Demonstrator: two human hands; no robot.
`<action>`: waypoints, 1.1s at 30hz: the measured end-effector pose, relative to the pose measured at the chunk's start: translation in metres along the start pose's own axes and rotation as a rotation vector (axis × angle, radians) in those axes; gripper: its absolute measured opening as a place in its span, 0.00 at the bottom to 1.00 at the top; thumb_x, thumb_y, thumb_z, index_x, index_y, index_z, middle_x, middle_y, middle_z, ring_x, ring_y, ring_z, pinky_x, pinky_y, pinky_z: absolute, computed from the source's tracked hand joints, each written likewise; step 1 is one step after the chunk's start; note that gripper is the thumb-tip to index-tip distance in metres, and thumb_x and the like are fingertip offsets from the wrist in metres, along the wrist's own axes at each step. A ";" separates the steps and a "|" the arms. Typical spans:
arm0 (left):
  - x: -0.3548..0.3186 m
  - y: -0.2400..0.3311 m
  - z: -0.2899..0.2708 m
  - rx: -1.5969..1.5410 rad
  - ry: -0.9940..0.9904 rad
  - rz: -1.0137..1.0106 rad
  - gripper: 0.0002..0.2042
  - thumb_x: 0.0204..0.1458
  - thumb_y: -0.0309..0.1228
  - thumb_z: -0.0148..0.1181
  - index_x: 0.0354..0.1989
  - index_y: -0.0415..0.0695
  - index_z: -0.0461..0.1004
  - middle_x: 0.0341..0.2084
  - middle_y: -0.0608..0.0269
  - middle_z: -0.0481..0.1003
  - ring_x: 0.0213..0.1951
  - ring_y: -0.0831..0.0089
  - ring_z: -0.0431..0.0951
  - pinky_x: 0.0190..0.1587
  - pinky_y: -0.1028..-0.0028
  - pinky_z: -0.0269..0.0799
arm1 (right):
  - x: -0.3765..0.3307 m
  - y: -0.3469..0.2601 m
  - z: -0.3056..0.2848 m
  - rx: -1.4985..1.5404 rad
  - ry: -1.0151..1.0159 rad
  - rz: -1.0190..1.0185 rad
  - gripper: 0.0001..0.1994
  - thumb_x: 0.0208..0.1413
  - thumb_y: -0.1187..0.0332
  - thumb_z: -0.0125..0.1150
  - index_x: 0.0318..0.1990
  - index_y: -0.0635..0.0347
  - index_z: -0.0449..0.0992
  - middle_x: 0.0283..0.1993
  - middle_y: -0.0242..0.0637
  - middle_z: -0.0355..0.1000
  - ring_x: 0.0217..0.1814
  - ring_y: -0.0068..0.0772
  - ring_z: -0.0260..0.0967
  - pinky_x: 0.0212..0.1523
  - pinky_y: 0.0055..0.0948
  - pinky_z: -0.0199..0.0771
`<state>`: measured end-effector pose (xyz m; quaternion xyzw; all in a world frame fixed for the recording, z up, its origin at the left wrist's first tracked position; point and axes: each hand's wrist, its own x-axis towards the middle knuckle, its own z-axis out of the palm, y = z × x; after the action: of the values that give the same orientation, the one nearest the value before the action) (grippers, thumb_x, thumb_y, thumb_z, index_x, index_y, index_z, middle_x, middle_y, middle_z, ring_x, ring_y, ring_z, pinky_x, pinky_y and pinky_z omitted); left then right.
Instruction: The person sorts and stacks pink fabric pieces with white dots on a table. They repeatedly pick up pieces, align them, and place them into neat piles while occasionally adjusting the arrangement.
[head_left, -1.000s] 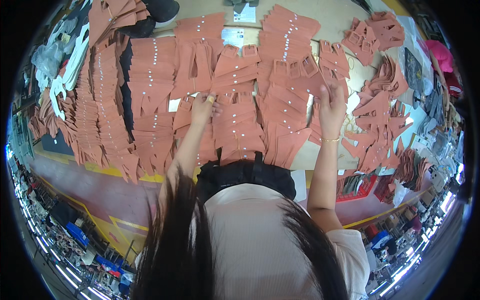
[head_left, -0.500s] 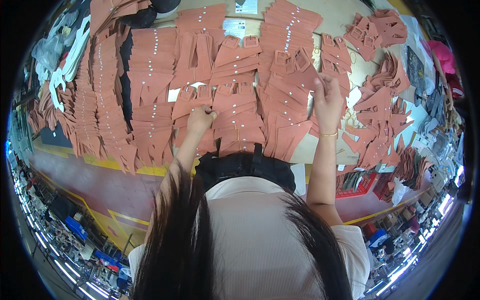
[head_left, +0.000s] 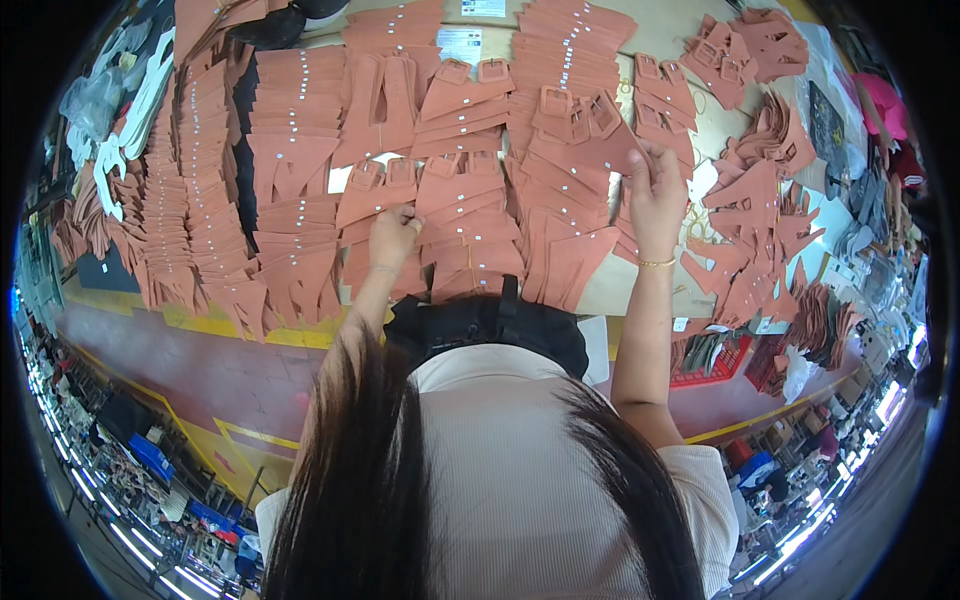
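Observation:
My right hand [head_left: 657, 195] is closed on the edge of a salmon-coloured strap piece with a covered buckle [head_left: 604, 150], tilted over a fanned stack of similar pieces. My left hand [head_left: 393, 238] rests low over another column of buckle pieces [head_left: 377, 205], its fingers pinched together. Whether anything thin sits between those fingertips is hidden. Just right of it lies a row of overlapping buckle pieces [head_left: 462, 210] with small white labels.
Long overlapping columns of salmon cut pieces [head_left: 293, 120] cover the table's left half. Loose pieces [head_left: 750, 215] and yellow elastic loops [head_left: 697, 232] lie to the right. A printed sheet [head_left: 460, 45] is at the back. Below the table's right edge stands a red crate [head_left: 722, 365].
My left hand has shifted slightly left and its fingers are bent inward. The right hand keeps its hold on the buckle piece, nearly in place. The whole view has shifted a little.

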<state>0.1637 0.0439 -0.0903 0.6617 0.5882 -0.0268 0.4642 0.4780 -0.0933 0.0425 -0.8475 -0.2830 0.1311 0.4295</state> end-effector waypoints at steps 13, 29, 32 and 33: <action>0.001 -0.003 -0.004 -0.526 -0.167 -0.060 0.10 0.46 0.23 0.56 0.38 0.36 0.75 0.28 0.59 0.77 0.30 0.71 0.77 0.35 0.74 0.72 | 0.001 0.007 -0.004 -0.043 0.051 -0.061 0.09 0.59 0.66 0.56 0.42 0.61 0.72 0.29 0.42 0.76 0.24 0.27 0.71 0.29 0.25 0.69; -0.015 0.013 -0.006 -1.024 -0.474 -0.516 0.20 0.47 0.20 0.63 0.50 0.39 0.67 0.32 0.61 0.74 0.29 0.77 0.74 0.26 0.80 0.72 | -0.002 -0.007 -0.005 -0.016 0.020 -0.047 0.09 0.59 0.66 0.55 0.42 0.61 0.72 0.26 0.41 0.75 0.21 0.26 0.68 0.26 0.26 0.68; -0.046 0.017 -0.019 -1.228 -0.549 -0.666 0.20 0.49 0.17 0.58 0.52 0.42 0.65 0.34 0.64 0.73 0.30 0.78 0.75 0.27 0.81 0.73 | -0.003 -0.014 -0.010 -0.004 -0.009 -0.008 0.09 0.59 0.67 0.56 0.42 0.61 0.72 0.25 0.39 0.75 0.20 0.23 0.66 0.25 0.24 0.66; -0.058 0.022 -0.025 -1.226 -0.641 -0.616 0.19 0.50 0.17 0.56 0.51 0.42 0.65 0.35 0.64 0.73 0.29 0.78 0.75 0.26 0.81 0.73 | -0.002 -0.018 -0.010 -0.002 -0.013 -0.010 0.09 0.59 0.67 0.56 0.42 0.62 0.73 0.24 0.38 0.75 0.20 0.21 0.65 0.24 0.24 0.66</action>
<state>0.1510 0.0187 -0.0291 0.0509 0.4923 -0.0143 0.8688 0.4745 -0.0923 0.0627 -0.8457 -0.2901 0.1343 0.4273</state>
